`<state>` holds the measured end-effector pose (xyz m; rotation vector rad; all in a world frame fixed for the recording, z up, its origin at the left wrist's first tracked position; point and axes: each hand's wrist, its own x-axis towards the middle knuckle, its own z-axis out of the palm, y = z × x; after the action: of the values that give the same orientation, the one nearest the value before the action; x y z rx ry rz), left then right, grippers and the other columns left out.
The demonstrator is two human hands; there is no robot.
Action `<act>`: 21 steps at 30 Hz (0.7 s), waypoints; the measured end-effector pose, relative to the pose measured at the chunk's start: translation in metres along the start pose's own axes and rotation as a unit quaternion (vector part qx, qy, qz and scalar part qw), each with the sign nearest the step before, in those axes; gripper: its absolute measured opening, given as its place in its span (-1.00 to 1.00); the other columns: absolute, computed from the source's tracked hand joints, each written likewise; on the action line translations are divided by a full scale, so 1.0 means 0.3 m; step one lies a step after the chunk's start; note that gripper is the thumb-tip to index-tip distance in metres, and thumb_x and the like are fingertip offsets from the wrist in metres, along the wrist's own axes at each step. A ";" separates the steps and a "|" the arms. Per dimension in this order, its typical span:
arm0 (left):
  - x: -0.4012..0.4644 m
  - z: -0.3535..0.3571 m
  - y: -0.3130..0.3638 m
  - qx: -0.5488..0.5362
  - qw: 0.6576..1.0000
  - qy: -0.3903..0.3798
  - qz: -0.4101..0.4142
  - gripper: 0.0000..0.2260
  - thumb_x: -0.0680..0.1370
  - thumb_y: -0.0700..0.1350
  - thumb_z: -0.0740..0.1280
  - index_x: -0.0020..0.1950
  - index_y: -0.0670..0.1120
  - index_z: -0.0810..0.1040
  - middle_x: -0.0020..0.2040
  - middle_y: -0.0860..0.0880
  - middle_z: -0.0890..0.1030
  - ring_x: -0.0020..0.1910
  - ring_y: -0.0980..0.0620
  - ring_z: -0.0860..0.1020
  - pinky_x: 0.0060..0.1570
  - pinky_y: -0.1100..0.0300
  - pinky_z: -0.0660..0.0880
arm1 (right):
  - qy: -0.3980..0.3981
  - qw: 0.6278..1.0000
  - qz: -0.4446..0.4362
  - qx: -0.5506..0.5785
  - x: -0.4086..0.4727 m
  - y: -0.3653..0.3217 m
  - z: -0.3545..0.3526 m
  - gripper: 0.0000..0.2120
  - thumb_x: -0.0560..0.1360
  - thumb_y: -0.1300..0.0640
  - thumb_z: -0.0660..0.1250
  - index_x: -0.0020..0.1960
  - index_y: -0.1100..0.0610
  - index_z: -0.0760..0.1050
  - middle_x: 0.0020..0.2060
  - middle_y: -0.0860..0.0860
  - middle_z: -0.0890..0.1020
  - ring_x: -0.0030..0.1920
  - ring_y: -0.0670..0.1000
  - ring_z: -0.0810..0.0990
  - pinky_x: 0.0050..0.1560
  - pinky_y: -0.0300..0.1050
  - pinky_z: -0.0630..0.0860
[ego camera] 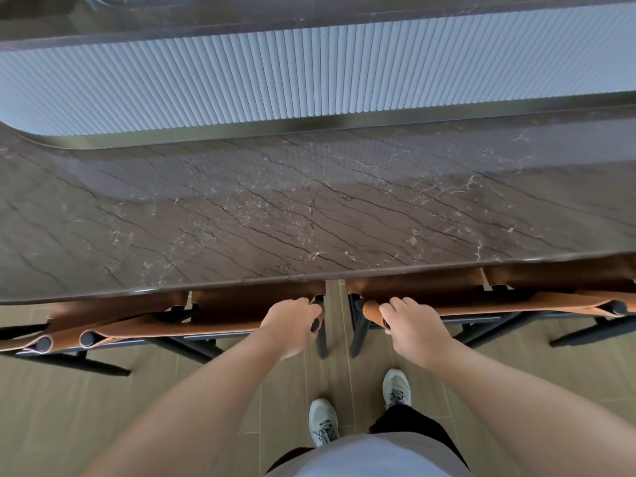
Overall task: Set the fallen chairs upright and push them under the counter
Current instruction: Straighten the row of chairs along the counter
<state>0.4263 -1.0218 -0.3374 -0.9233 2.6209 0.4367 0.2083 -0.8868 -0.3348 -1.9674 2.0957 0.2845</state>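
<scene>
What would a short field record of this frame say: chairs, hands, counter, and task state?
counter: dark brown veined marble counter top, front edge overhanging the chair seats
left chair: tan leather chair with a black frame, upright, seat partly under the counter
right chair: matching tan leather chair, upright, seat partly under the counter
left hand: left hand grips the left chair's top rail end
right hand: right hand grips the right chair's top rail end
floor: wood-look plank floor
task state: no fallen chair in view

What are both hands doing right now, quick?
Left hand: closed, gripping the back corner of the left chair.
Right hand: closed, gripping the back corner of the right chair.
</scene>
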 end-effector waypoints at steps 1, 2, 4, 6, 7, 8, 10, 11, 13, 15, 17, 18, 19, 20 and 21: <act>0.002 0.002 -0.003 -0.004 1.000 0.000 -0.001 -0.78 0.57 -0.02 0.22 0.17 -0.04 0.53 0.00 -0.07 0.54 -0.03 -0.15 0.56 -0.12 0.02 0.49 | -0.001 1.000 -0.001 0.001 0.000 -0.001 0.001 -0.82 0.54 0.11 0.29 0.14 0.06 0.44 -0.02 -0.03 0.53 -0.02 0.04 0.52 -0.24 -0.11 0.36; 0.006 0.003 -0.006 -0.007 1.000 0.001 -0.001 -0.78 0.57 -0.02 0.22 0.16 -0.04 0.53 -0.01 -0.07 0.54 -0.04 -0.14 0.56 -0.12 0.02 0.48 | 0.000 1.000 -0.002 0.003 0.001 -0.001 0.001 -0.82 0.55 0.11 0.28 0.14 0.06 0.44 -0.02 -0.03 0.53 -0.01 0.04 0.52 -0.24 -0.11 0.35; 0.011 0.001 -0.005 -0.010 1.000 0.005 0.001 -0.79 0.57 -0.02 0.23 0.14 -0.04 0.54 -0.05 -0.05 0.53 -0.07 -0.14 0.55 -0.15 0.04 0.47 | 0.001 1.000 0.000 0.006 0.005 -0.002 -0.003 -0.83 0.54 0.11 0.29 0.13 0.06 0.44 -0.03 -0.03 0.53 -0.03 0.04 0.52 -0.25 -0.12 0.32; 0.014 0.005 -0.001 -0.012 1.000 0.009 0.002 -0.80 0.57 -0.02 0.23 0.12 -0.04 0.54 -0.07 -0.04 0.51 -0.07 -0.13 0.54 -0.18 0.08 0.43 | 0.000 1.000 0.000 0.009 0.013 -0.009 -0.005 -0.84 0.53 0.11 0.30 0.11 0.06 0.45 -0.06 -0.03 0.53 -0.06 0.03 0.52 -0.27 -0.12 0.31; 0.014 0.008 -0.001 -0.013 1.000 0.009 0.000 -0.80 0.57 -0.02 0.23 0.11 -0.04 0.55 -0.08 -0.03 0.50 -0.07 -0.13 0.54 -0.19 0.09 0.40 | 0.000 1.000 0.000 0.010 0.018 -0.015 -0.005 -0.84 0.53 0.12 0.30 0.11 0.07 0.45 -0.07 -0.03 0.52 -0.07 0.03 0.52 -0.28 -0.12 0.31; 0.014 0.009 -0.001 -0.015 1.000 0.009 -0.003 -0.80 0.56 -0.01 0.23 0.10 -0.04 0.55 -0.09 -0.02 0.48 -0.06 -0.13 0.54 -0.20 0.10 0.38 | 0.002 1.000 0.001 0.012 0.024 -0.021 -0.004 -0.84 0.52 0.13 0.29 0.10 0.07 0.45 -0.07 -0.03 0.52 -0.08 0.03 0.51 -0.28 -0.12 0.32; 0.016 0.007 0.000 -0.015 1.000 0.011 -0.006 -0.80 0.55 -0.01 0.23 0.11 -0.03 0.55 -0.09 -0.02 0.49 -0.06 -0.13 0.54 -0.20 0.11 0.38 | 0.004 1.000 -0.001 0.018 0.034 -0.034 -0.007 -0.84 0.52 0.14 0.29 0.10 0.07 0.45 -0.08 -0.03 0.52 -0.09 0.03 0.51 -0.29 -0.11 0.32; 0.017 0.006 0.002 -0.016 1.000 0.011 -0.007 -0.79 0.55 -0.01 0.24 0.12 -0.03 0.56 -0.08 -0.02 0.50 -0.06 -0.12 0.55 -0.20 0.10 0.39 | 0.004 1.000 -0.002 0.020 0.035 -0.040 -0.008 -0.84 0.51 0.15 0.29 0.09 0.07 0.45 -0.09 -0.03 0.52 -0.10 0.03 0.51 -0.29 -0.11 0.32; 0.020 -0.002 0.007 -0.020 1.000 0.008 -0.012 -0.78 0.54 -0.02 0.26 0.14 -0.02 0.55 -0.08 -0.01 0.49 -0.05 -0.12 0.55 -0.20 0.09 0.40 | 0.012 1.000 -0.005 0.024 0.035 -0.050 -0.010 -0.83 0.45 0.20 0.34 0.04 0.09 0.48 -0.13 -0.01 0.53 -0.14 0.06 0.52 -0.32 -0.11 0.33; 0.026 -0.012 0.014 -0.020 1.000 0.000 -0.012 -0.78 0.54 -0.02 0.26 0.16 -0.02 0.54 -0.05 -0.02 0.49 -0.03 -0.13 0.54 -0.18 0.07 0.43 | 0.024 0.999 -0.001 0.029 0.030 -0.056 -0.013 -0.81 0.36 0.24 0.41 -0.04 0.12 0.52 -0.20 0.01 0.54 -0.20 0.08 0.53 -0.39 -0.09 0.36; 0.029 -0.017 0.018 -0.021 1.000 -0.005 -0.011 -0.77 0.54 -0.03 0.27 0.17 -0.03 0.53 -0.03 -0.04 0.50 -0.03 -0.14 0.54 -0.18 0.07 0.44 | 0.021 0.999 0.002 0.029 0.025 -0.056 -0.011 -0.80 0.36 0.24 0.40 -0.02 0.11 0.53 -0.20 0.01 0.54 -0.19 0.07 0.53 -0.38 -0.08 0.41; 0.028 -0.019 0.020 -0.022 1.000 -0.006 -0.012 -0.78 0.54 -0.03 0.27 0.17 -0.03 0.52 -0.02 -0.04 0.50 -0.02 -0.14 0.54 -0.19 0.07 0.44 | 0.021 0.999 0.002 0.028 0.024 -0.055 -0.008 -0.79 0.38 0.23 0.39 0.01 0.10 0.52 -0.17 0.00 0.54 -0.17 0.07 0.53 -0.35 -0.08 0.41; 0.028 -0.022 0.023 -0.022 1.000 -0.006 -0.012 -0.78 0.54 -0.04 0.28 0.17 -0.03 0.51 -0.03 -0.03 0.48 -0.01 -0.14 0.54 -0.18 0.07 0.45 | 0.021 0.999 0.002 0.024 0.026 -0.054 -0.007 -0.78 0.40 0.22 0.37 0.04 0.10 0.50 -0.14 0.00 0.53 -0.14 0.07 0.52 -0.32 -0.09 0.41; 0.029 -0.025 0.025 -0.023 1.000 -0.008 -0.012 -0.77 0.53 -0.05 0.29 0.17 -0.03 0.49 -0.04 -0.02 0.45 -0.01 -0.14 0.54 -0.18 0.06 0.46 | 0.022 1.000 0.002 0.020 0.029 -0.054 -0.008 -0.77 0.42 0.21 0.35 0.07 0.09 0.48 -0.11 0.00 0.53 -0.12 0.06 0.51 -0.29 -0.10 0.40; 0.031 -0.026 0.026 -0.025 1.000 -0.012 -0.013 -0.76 0.53 -0.05 0.30 0.18 -0.02 0.48 -0.06 -0.01 0.42 0.00 -0.13 0.54 -0.18 0.06 0.47 | 0.025 1.000 0.001 0.017 0.031 -0.054 -0.006 -0.76 0.44 0.21 0.34 0.10 0.08 0.46 -0.09 0.00 0.52 -0.10 0.06 0.51 -0.27 -0.10 0.39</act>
<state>0.4130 -1.0241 -0.3328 -0.9607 2.5851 0.5059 0.2238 -0.8973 -0.3355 -1.9732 2.1176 0.2013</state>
